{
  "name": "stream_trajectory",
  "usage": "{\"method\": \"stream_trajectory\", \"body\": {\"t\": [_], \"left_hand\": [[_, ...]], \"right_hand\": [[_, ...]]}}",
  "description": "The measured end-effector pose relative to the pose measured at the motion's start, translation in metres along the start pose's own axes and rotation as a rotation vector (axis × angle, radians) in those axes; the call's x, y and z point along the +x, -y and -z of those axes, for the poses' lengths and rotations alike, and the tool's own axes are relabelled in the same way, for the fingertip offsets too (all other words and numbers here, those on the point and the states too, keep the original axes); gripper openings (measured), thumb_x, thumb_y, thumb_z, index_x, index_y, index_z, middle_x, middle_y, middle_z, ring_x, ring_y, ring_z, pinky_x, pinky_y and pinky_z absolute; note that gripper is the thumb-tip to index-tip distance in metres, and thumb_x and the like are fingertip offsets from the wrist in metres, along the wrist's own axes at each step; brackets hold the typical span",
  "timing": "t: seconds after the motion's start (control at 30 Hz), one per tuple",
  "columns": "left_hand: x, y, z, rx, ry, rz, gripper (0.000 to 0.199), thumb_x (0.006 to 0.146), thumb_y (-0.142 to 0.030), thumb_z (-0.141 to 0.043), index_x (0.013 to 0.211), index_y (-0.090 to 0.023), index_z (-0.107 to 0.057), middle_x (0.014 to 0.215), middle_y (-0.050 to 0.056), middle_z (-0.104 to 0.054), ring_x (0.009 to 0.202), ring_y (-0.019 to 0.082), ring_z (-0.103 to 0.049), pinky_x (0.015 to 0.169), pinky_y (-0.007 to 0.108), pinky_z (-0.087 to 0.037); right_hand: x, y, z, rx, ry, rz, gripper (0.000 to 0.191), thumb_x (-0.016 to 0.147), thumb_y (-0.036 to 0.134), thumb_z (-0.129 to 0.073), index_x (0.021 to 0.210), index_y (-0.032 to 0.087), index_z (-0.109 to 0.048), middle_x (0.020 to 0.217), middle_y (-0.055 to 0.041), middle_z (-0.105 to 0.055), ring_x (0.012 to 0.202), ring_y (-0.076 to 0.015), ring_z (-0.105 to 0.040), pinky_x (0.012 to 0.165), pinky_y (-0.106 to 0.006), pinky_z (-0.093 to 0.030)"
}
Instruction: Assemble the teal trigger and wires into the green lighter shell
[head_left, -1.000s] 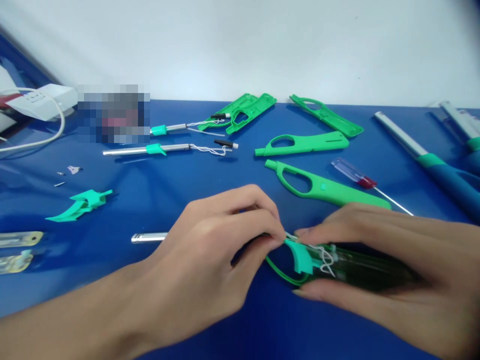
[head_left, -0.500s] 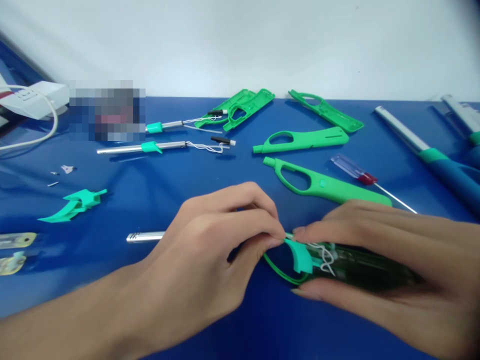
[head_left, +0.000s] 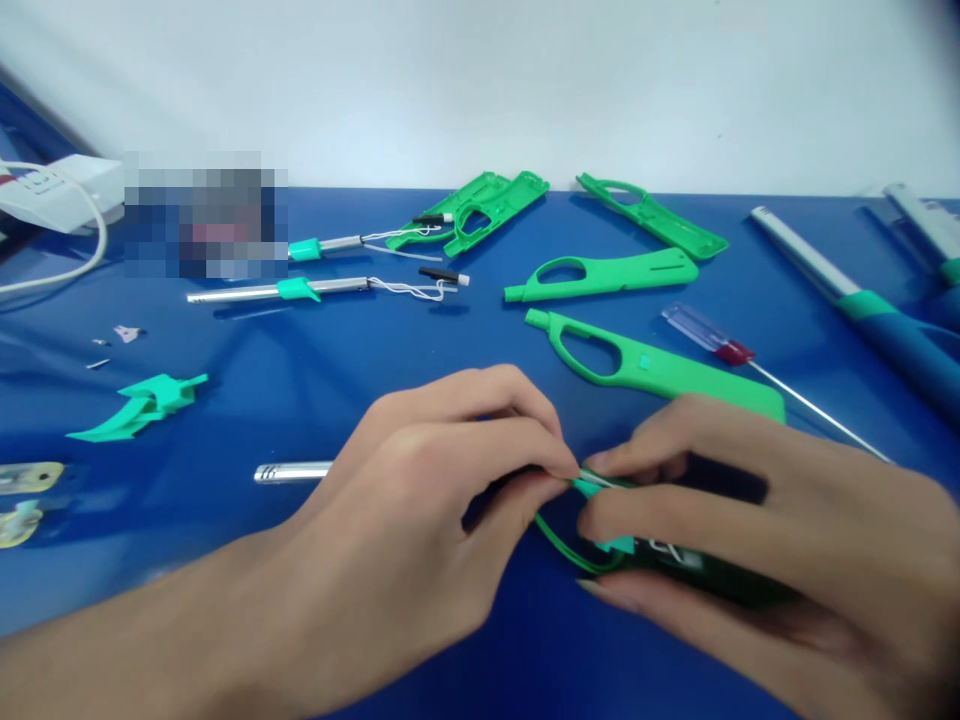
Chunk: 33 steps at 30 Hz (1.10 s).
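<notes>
Low in the middle, a green lighter housing (head_left: 566, 550) lies between my two hands with its looped handle showing. A silver lighter tube (head_left: 292, 472) sticks out to the left from under my left hand (head_left: 442, 490), whose thumb and finger pinch at the tube's inner end. My right hand (head_left: 795, 530) wraps around the housing's body from the right. One of its fingers lies over the teal trigger (head_left: 616, 546), covering most of it. A bit of white wire (head_left: 664, 548) shows beneath that finger. Much of the housing is hidden by the right hand.
Behind my hands lie green housing halves (head_left: 675, 375), a screwdriver (head_left: 709, 335) and silver tubes with wires (head_left: 330, 288). At left are a teal trigger piece (head_left: 150, 405), small bits (head_left: 127, 333) and a white box with a cable (head_left: 71, 190). Blue lighters (head_left: 877, 310) rest at right.
A finger of my right hand has come down over the trigger and wires, which were uncovered before. My left hand keeps its pinch nearly in place. The view has shifted slightly.
</notes>
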<state>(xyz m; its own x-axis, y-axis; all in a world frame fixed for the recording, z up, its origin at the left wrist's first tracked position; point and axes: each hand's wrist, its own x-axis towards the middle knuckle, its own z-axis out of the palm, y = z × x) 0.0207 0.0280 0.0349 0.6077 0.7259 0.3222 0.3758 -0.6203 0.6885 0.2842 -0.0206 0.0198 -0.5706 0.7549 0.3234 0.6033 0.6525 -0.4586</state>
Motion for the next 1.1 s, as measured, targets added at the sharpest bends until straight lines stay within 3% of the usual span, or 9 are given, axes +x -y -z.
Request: {"method": "stream_trajectory", "body": {"t": [0.37,0.57,0.7,0.9,1.1], "left_hand": [[0.005,0.000,-0.001,-0.034,0.050,0.090,0.025,0.107,-0.009,-0.070,0.092,-0.025,-0.081,0.107,-0.008,-0.084,0.095,0.008,-0.081,0.083,0.021,-0.062],[0.004,-0.001,0.000,-0.066,0.051,0.092,0.027,0.107,-0.007,-0.066,0.093,-0.025,-0.080,0.108,-0.008,-0.082,0.097,0.007,-0.079,0.086,0.018,-0.061],[0.004,0.001,0.003,-0.062,0.069,0.066,0.026,0.108,-0.008,-0.065,0.094,-0.025,-0.080,0.107,-0.007,-0.081,0.094,0.006,-0.079,0.084,0.015,-0.060],[0.000,0.003,0.002,0.007,0.055,-0.032,0.021,0.110,-0.006,-0.067,0.109,-0.024,-0.078,0.114,-0.008,-0.079,0.101,0.002,-0.076,0.093,0.009,-0.057],[-0.002,0.003,0.006,0.061,0.069,-0.056,0.014,0.109,-0.014,-0.076,0.115,-0.027,-0.077,0.116,-0.010,-0.079,0.101,0.002,-0.075,0.094,0.009,-0.057]], "right_hand": [[-0.001,0.000,0.000,0.004,0.067,-0.061,0.021,0.126,0.056,-0.057,0.117,0.039,-0.066,0.121,0.0038,-0.072,0.093,-0.0149,-0.074,0.088,-0.023,-0.067],[-0.001,-0.001,-0.001,0.039,0.084,-0.056,0.021,0.124,0.056,-0.062,0.116,0.038,-0.067,0.120,0.0028,-0.071,0.093,-0.0161,-0.073,0.092,-0.027,-0.067],[-0.003,0.000,-0.001,0.050,0.086,-0.052,0.019,0.124,0.052,-0.063,0.115,0.036,-0.070,0.119,-0.0002,-0.073,0.090,-0.0175,-0.074,0.085,-0.030,-0.068],[-0.002,0.001,-0.002,0.016,-0.018,-0.044,0.023,0.107,0.056,-0.087,0.118,0.036,-0.086,0.112,-0.0058,-0.082,0.100,-0.0297,-0.082,0.081,-0.039,-0.071],[-0.019,-0.003,0.002,-0.068,-0.028,-0.071,0.036,0.105,0.061,-0.087,0.131,0.036,-0.086,0.122,-0.0068,-0.085,0.113,-0.0350,-0.084,0.088,-0.043,-0.074]]}}
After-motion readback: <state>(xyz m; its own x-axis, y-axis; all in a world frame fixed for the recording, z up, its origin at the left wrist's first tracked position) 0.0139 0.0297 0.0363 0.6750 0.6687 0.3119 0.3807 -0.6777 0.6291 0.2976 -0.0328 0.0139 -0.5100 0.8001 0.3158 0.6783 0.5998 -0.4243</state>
